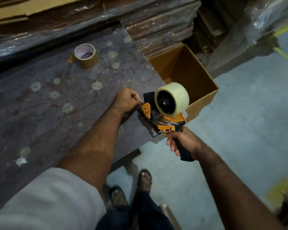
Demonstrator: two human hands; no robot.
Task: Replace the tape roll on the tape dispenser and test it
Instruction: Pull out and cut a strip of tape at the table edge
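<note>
The right hand [181, 143] is closed around the black handle of the tape dispenser [163, 120] and holds it in the air just past the corner of the bench [40, 105]. A clear tape roll [175, 98] already sits on its hub. The left hand [128, 101] is curled at the front of the dispenser, fingers pinched together, probably on the tape end, but I cannot see the tape itself. A brown tape roll [86, 56] lies well apart on the bench. I judge the threading step is in hand; next the tape end must pass under the roller to the blade, then a test on the cardboard box [199, 103].
</note>
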